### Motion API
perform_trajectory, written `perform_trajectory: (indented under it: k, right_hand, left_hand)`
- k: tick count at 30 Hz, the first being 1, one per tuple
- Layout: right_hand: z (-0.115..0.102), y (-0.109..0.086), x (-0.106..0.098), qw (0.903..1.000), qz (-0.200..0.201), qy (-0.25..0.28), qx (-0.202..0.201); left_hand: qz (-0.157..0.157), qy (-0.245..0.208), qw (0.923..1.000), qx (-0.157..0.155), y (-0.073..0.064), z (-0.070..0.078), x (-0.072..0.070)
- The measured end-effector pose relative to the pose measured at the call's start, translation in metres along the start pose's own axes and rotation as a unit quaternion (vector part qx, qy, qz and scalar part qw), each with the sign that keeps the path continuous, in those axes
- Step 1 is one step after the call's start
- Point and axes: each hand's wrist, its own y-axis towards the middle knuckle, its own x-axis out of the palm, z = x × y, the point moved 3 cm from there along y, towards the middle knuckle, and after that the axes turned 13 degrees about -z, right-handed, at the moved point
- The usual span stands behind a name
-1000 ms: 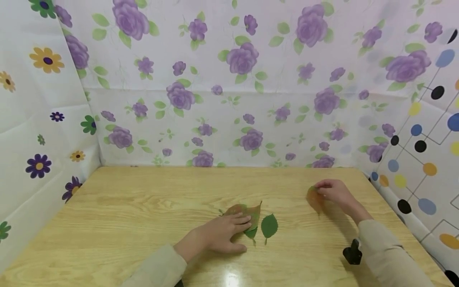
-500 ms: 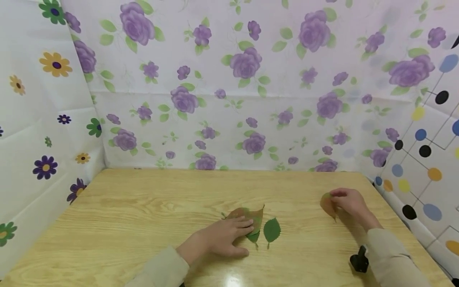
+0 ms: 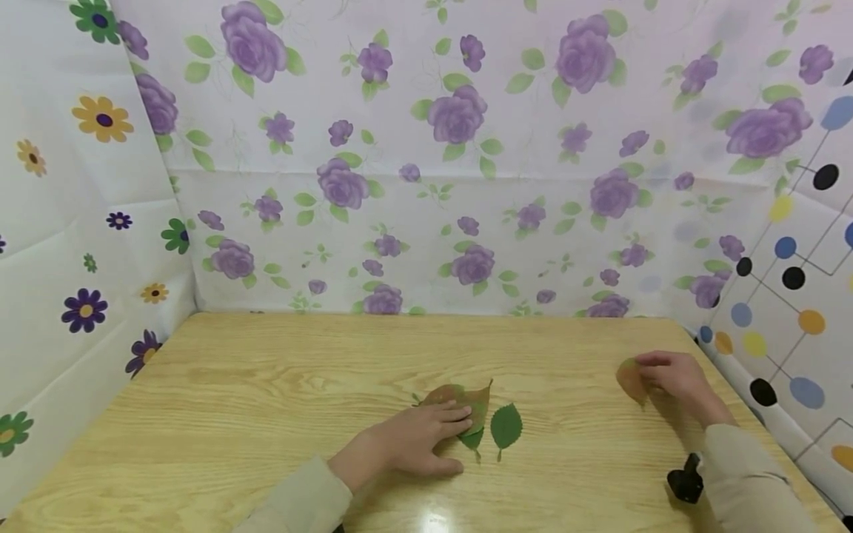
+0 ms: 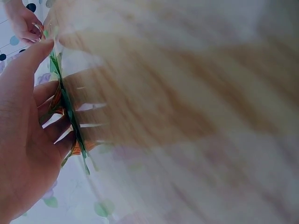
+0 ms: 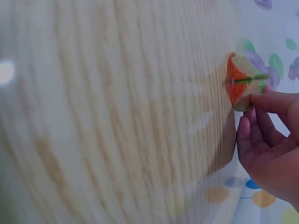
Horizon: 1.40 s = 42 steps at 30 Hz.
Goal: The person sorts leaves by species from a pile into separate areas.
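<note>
My left hand (image 3: pixel 416 442) rests with straight fingers on a small pile of leaves (image 3: pixel 476 403) near the middle of the table. Reddish-brown leaves lie on top of that pile, and a green one (image 3: pixel 472 440) pokes out below; the fingers cover part of it. Just right of the pile lies a single green leaf (image 3: pixel 506 426) with a toothed edge, its stem toward me. Over at the right side, my right hand (image 3: pixel 681 381) pinches an orange-and-green leaf (image 3: pixel 631 380) between thumb and fingers. In the right wrist view this leaf (image 5: pixel 243 84) is held right at the table surface.
The light wood table (image 3: pixel 266 414) is bounded by a purple-flowered cloth (image 3: pixel 400 222) behind. Cloths with daisies (image 3: pixel 67 370) and coloured dots (image 3: pixel 786 355) line the sides. A black device (image 3: pixel 686 480) sits by the right sleeve.
My right hand has moved to the right with the orange-and-green leaf in its pinch. The left hand stays on the pile. The head view has shifted slightly.
</note>
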Motion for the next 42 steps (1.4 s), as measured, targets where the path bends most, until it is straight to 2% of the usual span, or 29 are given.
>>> perform_trajectory:
  k: [12,17,24,27,32,39,42]
  right_hand:
    - [0.009,0.001,-0.008,0.9988,0.018,-0.039,0.022]
    - [0.012,0.0,-0.008,0.999,0.019,-0.03,0.026]
    - [0.017,-0.002,-0.005,0.9997,-0.004,-0.015,0.019]
    - [0.018,-0.001,-0.004,0.9997,-0.001,-0.017,0.018]
    - [0.016,0.0,-0.005,0.9993,0.01,-0.033,0.011]
    - [0.016,0.0,-0.002,0.9989,0.02,-0.04,0.015]
    - [0.017,-0.002,-0.001,0.9988,0.019,-0.042,0.013]
  left_hand:
    - [-0.001,-0.005,1.0,-0.003,0.002,-0.001,0.002]
    - [0.004,-0.007,1.0,-0.002,0.004,-0.001,0.003]
    - [0.018,-0.009,0.9998,0.003,0.005,-0.002,0.002]
    - [0.023,-0.023,0.9995,0.003,0.006,-0.001,0.001]
    - [0.059,-0.02,0.998,0.005,0.01,0.004,-0.007]
    - [0.114,0.021,0.993,-0.02,0.018,0.012,-0.012]
    - [0.141,0.051,0.9884,-0.024,0.021,0.016,-0.014]
